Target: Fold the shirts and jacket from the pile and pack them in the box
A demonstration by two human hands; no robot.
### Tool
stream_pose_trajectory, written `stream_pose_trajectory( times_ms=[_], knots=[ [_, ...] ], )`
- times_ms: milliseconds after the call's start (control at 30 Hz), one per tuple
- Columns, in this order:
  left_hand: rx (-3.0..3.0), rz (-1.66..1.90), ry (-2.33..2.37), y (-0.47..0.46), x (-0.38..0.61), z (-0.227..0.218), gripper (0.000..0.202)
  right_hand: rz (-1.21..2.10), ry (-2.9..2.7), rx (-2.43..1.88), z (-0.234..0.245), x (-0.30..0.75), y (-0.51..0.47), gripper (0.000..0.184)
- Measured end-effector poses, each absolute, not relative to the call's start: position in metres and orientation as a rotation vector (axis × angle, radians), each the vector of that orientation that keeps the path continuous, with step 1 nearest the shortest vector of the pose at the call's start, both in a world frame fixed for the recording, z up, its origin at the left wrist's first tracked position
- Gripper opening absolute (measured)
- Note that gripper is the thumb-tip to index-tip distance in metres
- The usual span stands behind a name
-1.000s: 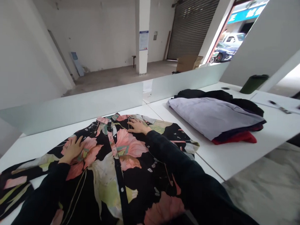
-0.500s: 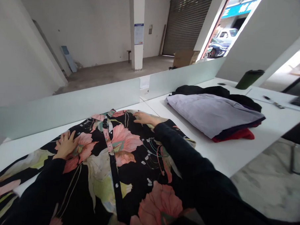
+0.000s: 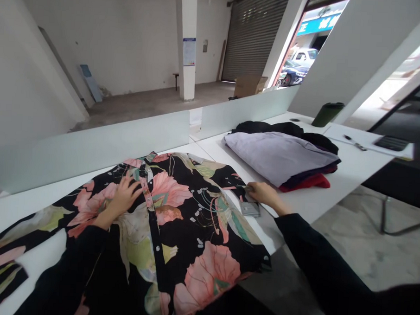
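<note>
A black shirt with large pink and green flowers (image 3: pixel 179 221) lies spread face up on the white table (image 3: pixel 337 177), buttoned down the middle. My left hand (image 3: pixel 124 198) lies flat and open on the chest of the shirt, just left of the button strip. My right hand (image 3: pixel 262 194) is at the shirt's right edge, fingers closed on the folded-in sleeve end (image 3: pixel 248 206). Both my arms are in dark sleeves.
A stack of folded clothes (image 3: pixel 283 153), lilac on top with red and black beneath, lies to the right. A dark green cup (image 3: pixel 326 115), a pen and papers sit farther right. A frosted glass divider (image 3: pixel 102 143) runs along the table's far edge.
My right hand left the collar area and moved down to the shirt's right edge, gripping the sleeve end. My left hand slid right toward the button strip. The view turned right.
</note>
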State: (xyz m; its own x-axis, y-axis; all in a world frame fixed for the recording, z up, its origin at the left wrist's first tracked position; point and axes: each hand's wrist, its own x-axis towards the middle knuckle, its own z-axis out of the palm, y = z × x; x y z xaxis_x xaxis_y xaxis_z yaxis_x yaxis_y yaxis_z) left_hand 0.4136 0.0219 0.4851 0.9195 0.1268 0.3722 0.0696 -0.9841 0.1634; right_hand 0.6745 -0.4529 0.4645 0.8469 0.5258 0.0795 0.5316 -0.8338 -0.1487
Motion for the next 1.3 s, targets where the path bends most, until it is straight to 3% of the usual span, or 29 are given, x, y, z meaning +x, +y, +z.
stream_pose_trajectory(
  times_ms=[167, 333, 467, 567, 800, 967, 1133, 1300],
  knots=[
    [2.553, 0.424, 0.179, -0.039, 0.442, 0.49, 0.038, -0.576, -0.604, -2.672, 0.521, 0.684, -0.417, 0.024],
    [2.127, 0.262, 0.27, -0.083, 0.453, 0.496, 0.044, -0.838, -1.194, -2.273, 0.565, 0.645, -0.352, 0.025],
    [1.811, 0.159, 0.396, -0.101, 0.458, 0.489, 0.057, -0.609, -1.992, -1.931, 0.541, 0.576, -0.31, 0.027],
    [1.719, 0.144, 0.463, -0.104, 0.459, 0.484, 0.062, -0.337, -2.274, -1.733, 0.515, 0.551, -0.307, 0.027],
    [1.986, 0.271, 0.42, -0.115, 0.462, 0.489, 0.077, -0.182, -1.535, -2.074, 0.498, 0.61, -0.337, 0.029],
    [2.323, 0.226, 0.194, -0.146, 0.47, 0.49, 0.083, -0.084, -1.393, -2.36, 0.487, 0.632, -0.326, 0.029],
    [2.442, 0.203, 0.062, -0.138, 0.472, 0.492, 0.029, -0.179, -1.373, -2.552, 0.473, 0.635, -0.316, 0.038],
    [2.269, 0.405, 0.268, -0.077, 0.436, 0.499, 0.013, -0.21, -1.328, -2.662, 0.467, 0.641, -0.325, 0.03]
  ],
)
